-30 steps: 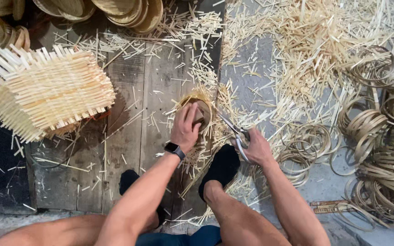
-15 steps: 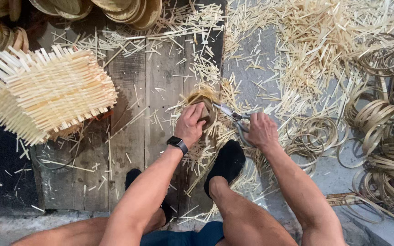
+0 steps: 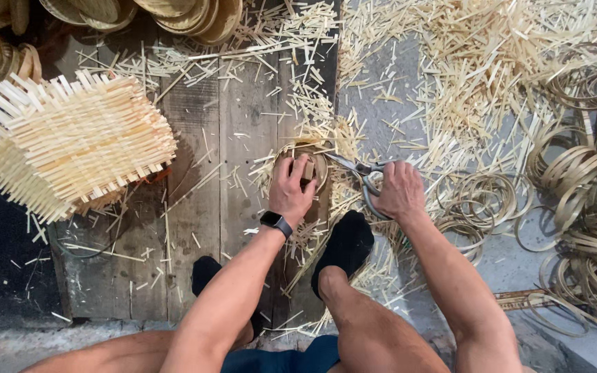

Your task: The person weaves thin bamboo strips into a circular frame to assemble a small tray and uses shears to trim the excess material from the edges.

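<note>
Bamboo is everywhere under us. Our left hand (image 3: 291, 190) presses flat on the small round woven bamboo basket (image 3: 303, 173), its grip spread over the top to pin it to the grey plank floor (image 3: 195, 159) before our black-socked foot (image 3: 345, 245). Our right hand (image 3: 399, 190) has its grip closed through the handles of the steel scissors (image 3: 354, 167), blades at the basket's rim. Pale bamboo offcuts (image 3: 464, 62) litter the ground; nothing lies in the basket that we can see.
</note>
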